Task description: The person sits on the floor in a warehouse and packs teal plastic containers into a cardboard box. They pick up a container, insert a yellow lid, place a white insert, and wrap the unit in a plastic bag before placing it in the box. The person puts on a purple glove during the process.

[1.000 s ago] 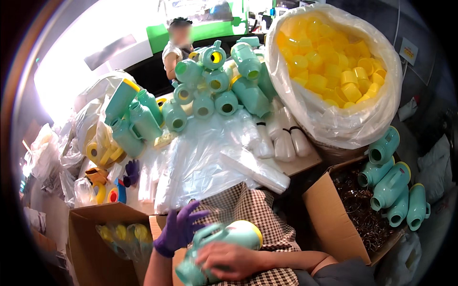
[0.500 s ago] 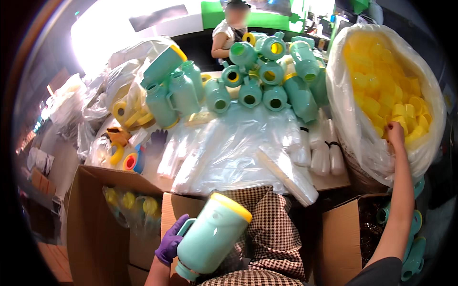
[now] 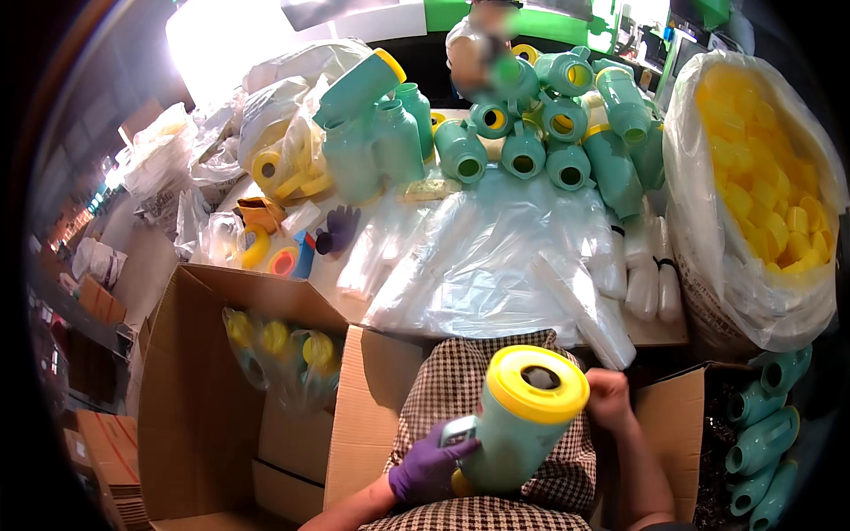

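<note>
My left hand [image 3: 428, 463], in a purple glove, grips the handle and lower body of a teal plastic jug [image 3: 513, 434] over my lap. The jug stands tilted with a yellow ring lid [image 3: 537, 384] on its mouth. Bare, my right hand [image 3: 611, 398] rests against the lid's right edge, fingers curled on it. Beyond my checked apron lies a table with clear plastic bags [image 3: 496, 265].
Several teal jugs [image 3: 531, 133] are piled at the table's far side. A big clear sack of yellow lids [image 3: 753, 186] stands right. An open cardboard box [image 3: 239, 389] with bagged jugs is at left; another box with teal jugs [image 3: 761, 442] is at right. A person [image 3: 478, 44] stands behind the table.
My right hand came back from the sack of yellow lids to the jug's mouth. The jug has tilted more upright in my left hand.
</note>
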Tool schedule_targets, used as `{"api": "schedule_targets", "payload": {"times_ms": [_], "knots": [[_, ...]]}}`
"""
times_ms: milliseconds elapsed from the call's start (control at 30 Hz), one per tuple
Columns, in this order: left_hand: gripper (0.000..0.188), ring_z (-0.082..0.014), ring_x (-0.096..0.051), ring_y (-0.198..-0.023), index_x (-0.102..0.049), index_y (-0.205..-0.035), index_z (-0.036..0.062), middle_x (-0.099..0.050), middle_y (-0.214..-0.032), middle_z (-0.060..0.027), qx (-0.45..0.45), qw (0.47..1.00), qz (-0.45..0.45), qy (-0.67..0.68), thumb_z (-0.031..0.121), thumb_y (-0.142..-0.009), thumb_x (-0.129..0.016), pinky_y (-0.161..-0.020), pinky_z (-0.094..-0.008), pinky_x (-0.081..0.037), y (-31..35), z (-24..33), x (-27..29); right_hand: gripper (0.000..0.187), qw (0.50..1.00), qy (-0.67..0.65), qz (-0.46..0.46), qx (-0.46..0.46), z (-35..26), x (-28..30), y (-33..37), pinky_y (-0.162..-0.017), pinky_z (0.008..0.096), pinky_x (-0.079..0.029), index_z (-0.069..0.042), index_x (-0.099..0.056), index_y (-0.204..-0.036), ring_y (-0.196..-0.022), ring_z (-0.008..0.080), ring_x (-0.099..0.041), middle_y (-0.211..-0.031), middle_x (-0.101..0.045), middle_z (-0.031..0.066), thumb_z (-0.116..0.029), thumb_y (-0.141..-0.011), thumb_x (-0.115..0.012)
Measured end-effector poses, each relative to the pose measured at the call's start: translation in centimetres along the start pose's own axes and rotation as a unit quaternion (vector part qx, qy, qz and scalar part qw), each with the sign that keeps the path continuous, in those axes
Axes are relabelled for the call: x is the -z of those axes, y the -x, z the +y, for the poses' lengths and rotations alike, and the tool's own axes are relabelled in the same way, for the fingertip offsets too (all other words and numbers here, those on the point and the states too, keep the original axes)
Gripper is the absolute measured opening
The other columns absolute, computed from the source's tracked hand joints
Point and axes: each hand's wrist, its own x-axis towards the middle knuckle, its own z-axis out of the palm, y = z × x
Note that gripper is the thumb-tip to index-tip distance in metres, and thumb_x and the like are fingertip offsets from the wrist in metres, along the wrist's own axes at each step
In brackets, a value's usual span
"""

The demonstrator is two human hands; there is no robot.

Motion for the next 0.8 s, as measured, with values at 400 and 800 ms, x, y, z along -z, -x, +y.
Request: {"api": "schedule_targets", "payload": {"times_ms": [400, 800], "knots": [[0.059, -0.0290, -0.069, -0.106, -0.065, -0.131, 0.0312, -0.055, -0.136, -0.0154, -0.332, 0.843, 0.032, -0.422, 0.006, -0.078, -0.073, -0.078, -0.0321, -0.062, -0.7, -3.9, -2.8, 0.028, 0.974, 0.084, -0.115, -0.176, 16.3, -5.2, -19.3, -0.081, 0.0325, -0.050, -0.005, -0.070, -0.106, -0.087, 0.0186, -0.064, -0.094, -0.070, 0.0090, -0.029, -0.092, -0.071], [0.039, -0.0180, -0.063, -0.105, -0.069, -0.119, 0.0033, -0.067, -0.116, -0.0073, 0.045, 0.998, -0.018, -0.039, 0.030, -0.090, -0.073, -0.094, -0.0315, -0.048, -4.5, -2.7, -1.9, 0.022, 0.934, -0.301, -0.167, -0.093, 9.5, -6.5, -17.4, -0.098, 0.0326, -0.053, 0.008, -0.068, -0.117, -0.104, 0.0196, -0.069, -0.110, -0.072, 0.0115, 0.003, -0.099, -0.056]]}}
